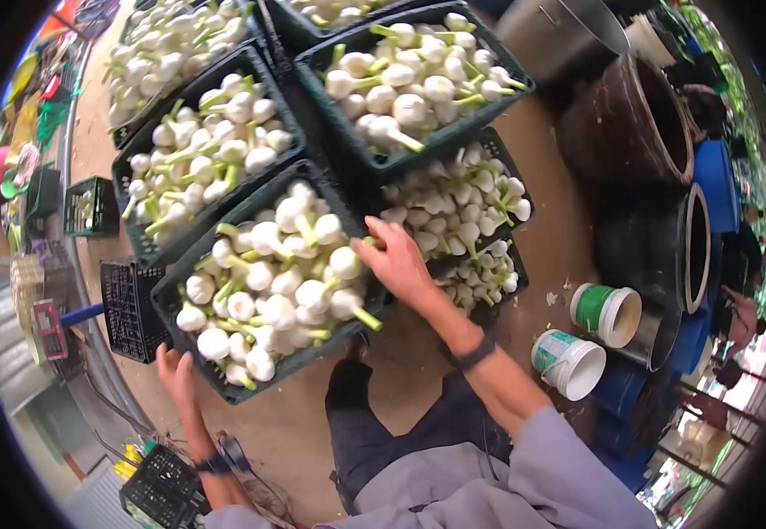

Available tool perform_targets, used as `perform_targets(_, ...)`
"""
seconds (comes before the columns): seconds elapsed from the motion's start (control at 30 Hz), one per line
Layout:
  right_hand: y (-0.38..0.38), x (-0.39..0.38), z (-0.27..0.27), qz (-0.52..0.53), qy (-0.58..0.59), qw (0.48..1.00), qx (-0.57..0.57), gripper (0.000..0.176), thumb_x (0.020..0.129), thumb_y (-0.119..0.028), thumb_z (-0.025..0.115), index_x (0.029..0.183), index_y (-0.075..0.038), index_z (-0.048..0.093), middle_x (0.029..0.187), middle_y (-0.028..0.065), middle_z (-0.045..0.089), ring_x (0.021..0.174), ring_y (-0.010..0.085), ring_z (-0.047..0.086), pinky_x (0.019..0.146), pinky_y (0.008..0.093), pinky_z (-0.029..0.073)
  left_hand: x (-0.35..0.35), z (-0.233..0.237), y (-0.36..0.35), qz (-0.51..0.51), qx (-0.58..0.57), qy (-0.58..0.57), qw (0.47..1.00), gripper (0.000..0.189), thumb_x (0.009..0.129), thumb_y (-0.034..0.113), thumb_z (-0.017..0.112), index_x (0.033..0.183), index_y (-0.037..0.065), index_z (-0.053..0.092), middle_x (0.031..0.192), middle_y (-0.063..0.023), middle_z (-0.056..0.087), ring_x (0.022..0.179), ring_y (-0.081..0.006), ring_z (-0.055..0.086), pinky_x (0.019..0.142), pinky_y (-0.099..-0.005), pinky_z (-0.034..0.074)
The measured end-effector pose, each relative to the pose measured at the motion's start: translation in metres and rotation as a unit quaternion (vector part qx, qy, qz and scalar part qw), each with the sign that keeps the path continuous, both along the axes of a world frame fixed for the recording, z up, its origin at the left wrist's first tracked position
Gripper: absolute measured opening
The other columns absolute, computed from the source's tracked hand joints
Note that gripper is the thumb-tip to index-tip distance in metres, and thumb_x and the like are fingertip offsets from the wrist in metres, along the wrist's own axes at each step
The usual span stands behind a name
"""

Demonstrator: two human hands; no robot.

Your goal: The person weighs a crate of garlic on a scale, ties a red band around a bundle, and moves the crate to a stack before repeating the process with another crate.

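A dark green crate (pixel 164 304) heaped with white garlic bulbs (pixel 264 273) with short green stems is directly in front of me. Its near left corner is beside my left hand (pixel 178 377), which is open with the fingers apart. At the crate's right rim is my right hand (pixel 401 264), its fingers extended and spread above the edge. A bit of green stem shows by those fingertips. Each wrist wears a dark band.
More garlic crates surround it: one behind (pixel 123 189), one stacked farther right (pixel 312 88), lower ones (pixel 528 198) beneath. A black crate (pixel 132 309) stands left. White buckets (pixel 568 366) and large barrels (pixel 630 123) line the right side.
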State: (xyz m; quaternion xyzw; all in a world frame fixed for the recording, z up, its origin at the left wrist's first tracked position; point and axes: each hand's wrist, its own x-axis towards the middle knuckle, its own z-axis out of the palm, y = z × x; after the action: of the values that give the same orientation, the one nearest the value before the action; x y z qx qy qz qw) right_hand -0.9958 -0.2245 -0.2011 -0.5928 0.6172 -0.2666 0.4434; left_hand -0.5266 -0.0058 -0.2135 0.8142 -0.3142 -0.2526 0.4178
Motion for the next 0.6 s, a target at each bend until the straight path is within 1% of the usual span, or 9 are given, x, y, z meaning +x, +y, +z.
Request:
perform_targets(0.03,0.021,-0.021,0.009,-0.028,-0.011,0.993,-0.116,0.044,0.087,-0.025,0.071,0.121,0.001,0.062,0.113,0.0186,0.062,0.103,0.0353,0.062,0.087,0.0396,0.05,-0.052,0.033,-0.009,0.06,-0.069,-0.145,0.985,0.032,0.087,0.004,0.065,0.117,-0.004,0.058,0.102,-0.0099,0.062,0.091,-0.0149,0.058,0.076,-0.0276,0.048)
perform_targets(0.1,0.061,-0.085,0.001,-0.042,0.018,0.987,-0.153,0.033,0.085,-0.016,0.073,0.113,0.001,0.066,0.106,0.0153,0.065,0.095,0.0328,0.065,0.081,0.0366,0.052,-0.156,0.104,-0.003,0.023,-0.038,-0.109,0.993,0.027,0.089,0.003,0.063,0.115,-0.002,0.061,0.103,-0.0115,0.063,0.089,-0.0186,0.062,0.078,-0.0301,0.051)
perform_targets(0.2,0.133,-0.211,-0.086,-0.146,0.007,0.986,0.081,0.023,0.088,-0.017,0.068,0.103,0.0,0.07,0.091,0.0159,0.068,0.082,0.0318,0.067,0.077,0.0358,0.053,-0.309,0.097,0.006,-0.089,0.067,0.059,0.992,0.018,0.091,0.001,0.06,0.108,-0.001,0.065,0.099,-0.0098,0.065,0.078,-0.0187,0.067,0.072,-0.031,0.055)
perform_targets(0.27,0.172,-0.312,-0.185,-0.153,0.125,0.974,0.112,0.026,0.085,-0.022,0.067,0.102,-0.003,0.071,0.095,0.0172,0.07,0.085,0.0306,0.068,0.078,0.0379,0.052,-0.383,0.025,0.008,-0.096,0.216,0.306,0.922,0.022,0.09,-0.002,0.062,0.112,-0.003,0.063,0.098,-0.009,0.067,0.088,-0.0203,0.07,0.077,-0.0322,0.057)
perform_targets(0.3,0.185,-0.36,-0.237,-0.195,0.16,0.955,0.156,0.025,0.082,-0.023,0.069,0.093,-0.001,0.069,0.081,0.0123,0.068,0.075,0.0197,0.064,0.072,0.0333,0.05,-0.419,-0.025,0.004,-0.077,0.25,0.357,0.896,0.025,0.09,0.001,0.063,0.114,-0.003,0.062,0.096,-0.0084,0.067,0.086,-0.0193,0.069,0.075,-0.0321,0.057)
perform_targets(0.33,0.177,-0.394,-0.257,-0.196,0.196,0.945,0.172,0.025,0.082,-0.023,0.068,0.094,-0.001,0.067,0.085,0.0166,0.066,0.078,0.0273,0.064,0.072,0.0373,0.05,-0.445,-0.08,0.004,-0.055,0.285,0.408,0.866,0.028,0.09,0.003,0.065,0.117,-0.003,0.061,0.095,-0.0078,0.067,0.083,-0.0183,0.068,0.073,-0.032,0.057)
perform_targets(0.37,0.168,-0.419,-0.282,-0.169,0.323,0.919,0.149,0.027,0.081,-0.023,0.068,0.097,-0.001,0.064,0.094,0.0201,0.064,0.088,0.034,0.063,0.077,0.0431,0.049,-0.46,-0.142,0.01,-0.05,0.325,0.42,0.846,0.031,0.088,0.005,0.067,0.117,-0.002,0.061,0.092,-0.0064,0.066,0.08,-0.0169,0.066,0.071,-0.0311,0.055)
perform_targets(0.5,0.126,-0.496,-0.393,-0.121,0.343,0.928,0.085,0.053,0.081,-0.015,0.065,0.13,-0.004,0.051,0.118,0.0258,0.058,0.107,0.0441,0.058,0.089,0.0491,0.048,-0.502,-0.365,0.019,-0.134,0.454,0.337,0.814,0.047,0.09,0.012,0.066,0.133,0.003,0.05,0.107,-0.0058,0.064,0.096,-0.0167,0.064,0.08,-0.0319,0.054)
perform_targets(0.6,0.109,-0.531,-0.478,-0.068,0.253,0.961,0.088,0.053,0.078,-0.011,0.061,0.129,-0.003,0.054,0.118,0.0261,0.061,0.106,0.0419,0.061,0.089,0.0468,0.049,-0.527,-0.42,-0.007,-0.156,0.398,0.349,0.834,0.048,0.081,0.004,0.065,0.128,0.003,0.054,0.107,-0.0062,0.064,0.095,-0.0171,0.063,0.082,-0.0339,0.053)
